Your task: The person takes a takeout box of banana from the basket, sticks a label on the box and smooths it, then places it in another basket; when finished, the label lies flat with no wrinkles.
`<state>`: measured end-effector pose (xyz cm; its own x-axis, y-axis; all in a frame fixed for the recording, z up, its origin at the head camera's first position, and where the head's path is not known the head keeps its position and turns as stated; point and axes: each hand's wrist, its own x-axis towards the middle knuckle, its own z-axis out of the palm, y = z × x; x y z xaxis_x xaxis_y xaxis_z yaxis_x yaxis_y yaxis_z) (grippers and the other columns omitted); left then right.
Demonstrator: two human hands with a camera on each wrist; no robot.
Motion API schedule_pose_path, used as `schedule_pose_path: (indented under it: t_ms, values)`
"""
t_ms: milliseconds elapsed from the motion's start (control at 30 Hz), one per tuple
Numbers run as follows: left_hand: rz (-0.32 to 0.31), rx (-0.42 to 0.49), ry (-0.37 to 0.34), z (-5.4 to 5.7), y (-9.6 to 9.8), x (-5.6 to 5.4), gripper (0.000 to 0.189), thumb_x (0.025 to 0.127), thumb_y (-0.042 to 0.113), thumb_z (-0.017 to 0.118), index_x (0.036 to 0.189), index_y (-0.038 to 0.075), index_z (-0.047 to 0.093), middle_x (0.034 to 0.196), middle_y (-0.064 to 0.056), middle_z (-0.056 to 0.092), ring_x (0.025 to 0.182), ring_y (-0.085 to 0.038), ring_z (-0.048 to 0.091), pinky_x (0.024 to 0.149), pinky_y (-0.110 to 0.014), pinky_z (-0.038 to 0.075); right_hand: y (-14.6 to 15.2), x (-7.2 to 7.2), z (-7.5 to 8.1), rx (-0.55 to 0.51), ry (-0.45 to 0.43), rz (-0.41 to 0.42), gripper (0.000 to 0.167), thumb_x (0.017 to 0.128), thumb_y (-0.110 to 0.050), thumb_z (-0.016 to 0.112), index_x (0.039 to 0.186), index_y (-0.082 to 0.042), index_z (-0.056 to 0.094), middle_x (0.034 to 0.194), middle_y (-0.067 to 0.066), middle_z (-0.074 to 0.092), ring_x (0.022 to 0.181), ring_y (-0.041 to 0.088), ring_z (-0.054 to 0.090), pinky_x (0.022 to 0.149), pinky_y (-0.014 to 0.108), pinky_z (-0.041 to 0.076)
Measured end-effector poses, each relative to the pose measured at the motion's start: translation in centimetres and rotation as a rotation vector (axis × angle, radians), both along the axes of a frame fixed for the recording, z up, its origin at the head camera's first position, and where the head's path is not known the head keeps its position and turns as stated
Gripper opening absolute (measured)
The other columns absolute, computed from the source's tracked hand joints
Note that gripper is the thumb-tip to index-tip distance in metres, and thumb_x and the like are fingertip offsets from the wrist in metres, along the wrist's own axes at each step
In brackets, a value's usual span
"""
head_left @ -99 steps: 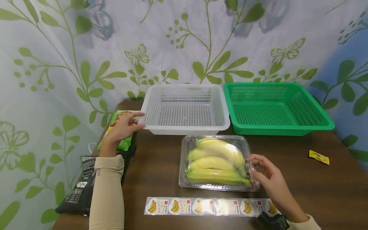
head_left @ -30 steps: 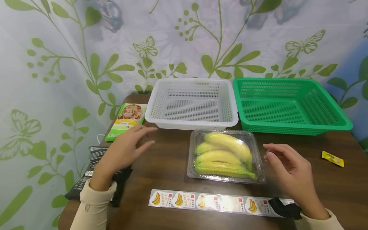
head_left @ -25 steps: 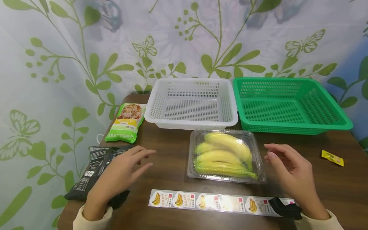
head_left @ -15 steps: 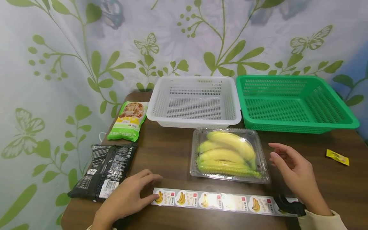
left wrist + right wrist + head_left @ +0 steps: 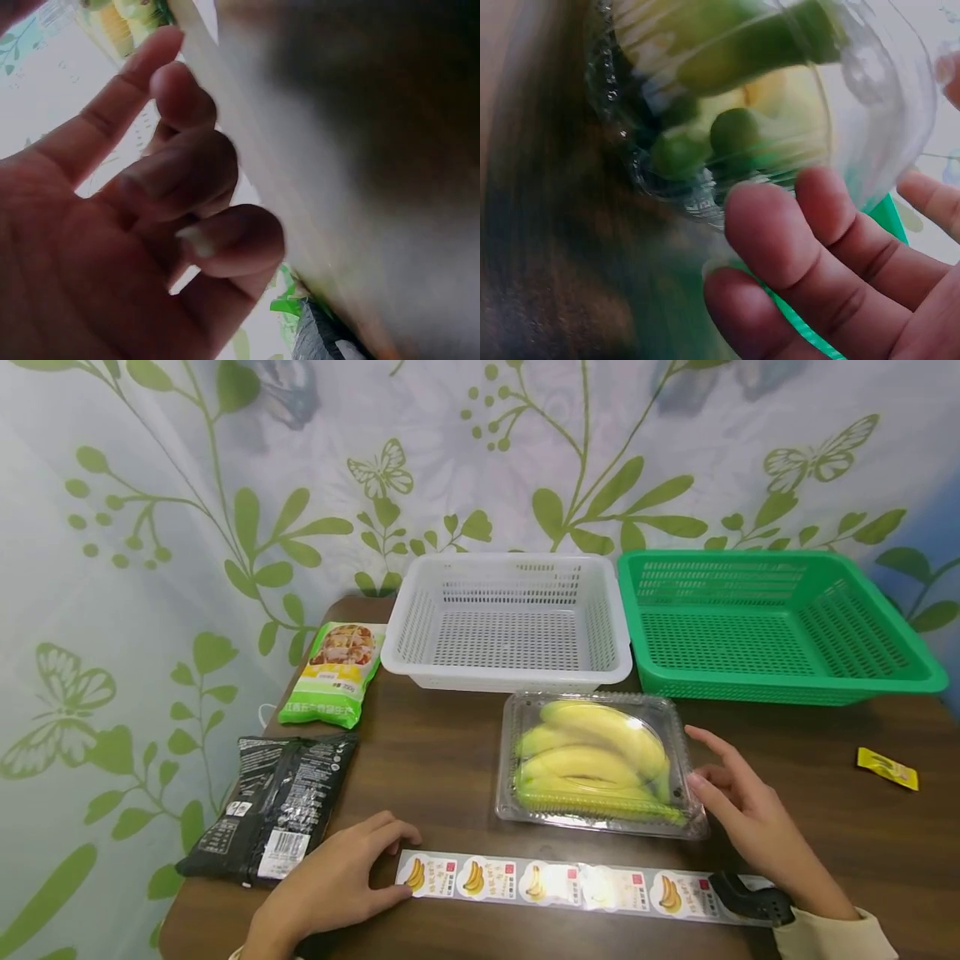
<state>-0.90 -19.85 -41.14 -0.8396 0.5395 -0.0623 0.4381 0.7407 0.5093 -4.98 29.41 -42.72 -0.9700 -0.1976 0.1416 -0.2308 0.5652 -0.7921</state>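
Observation:
A clear plastic clamshell box [image 5: 506,793] of yellow-green bananas [image 5: 581,767] sits mid-table, lid down. My right hand [image 5: 750,814] is at the box's right edge, thumb and index finger apart; in the right wrist view its fingertips [image 5: 769,225] come right up to the clear plastic. A strip of banana stickers [image 5: 555,885] lies in front of the box. At the strip's left end is my left hand [image 5: 337,881], its thumb tip by the first sticker and its index finger just above. The left wrist view shows its fingers [image 5: 217,240] loosely bent, with nothing held.
Behind the box stand a white basket [image 5: 506,678] and a green basket [image 5: 780,687], side by side. To the left lie a green-and-white food packet [image 5: 333,677] and a black packet [image 5: 273,806]. A small yellow sachet [image 5: 887,768] lies at right.
My left hand has come from the white basket's rim down to the strip's left end. My right hand moved off the box's edge and is back beside it. The head view has shifted slightly.

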Motion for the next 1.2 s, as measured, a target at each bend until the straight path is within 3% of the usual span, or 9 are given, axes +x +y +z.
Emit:
schedule_pose_path:
  t_ms: [233,733,1200]
  values:
    - [0.002,0.018,-0.067,-0.55,-0.19,0.13,0.044,0.081,0.034,0.088,0.117,0.033,0.062,0.095,0.015,0.05,0.085,-0.005,0.052,0.074,-0.024,0.042,-0.47,0.31,-0.12,-0.051,-0.054,0.014,0.068,0.105,-0.009,0.058,0.162,-0.025,0.025,0.098,0.009,0.062,0.08,0.014,0.06,0.06,0.031,0.045]
    - [-0.007,0.016,-0.06,-0.68,0.03,-0.29,0.041,0.083,0.028,0.086,0.114,0.031,0.06,0.093,0.015,0.049,0.083,-0.004,0.051,0.073,-0.024,0.042,-0.55,0.51,-0.09,-0.082,-0.042,0.01,0.064,0.105,-0.008,0.058,0.161,-0.023,0.03,0.093,0.009,0.063,0.068,0.017,0.057,0.054,0.035,0.042]
    - [-0.016,0.053,-0.09,-1.06,-0.25,-0.4,0.034,0.085,0.03,0.085,0.108,0.036,0.059,0.09,0.016,0.048,0.08,-0.003,0.049,0.069,-0.024,0.04,-0.38,0.44,-0.06,-0.206,-0.055,0.074,0.058,0.105,-0.001,0.052,0.158,-0.015,0.032,0.089,0.009,0.057,0.069,0.02,0.054,0.056,0.036,0.043]
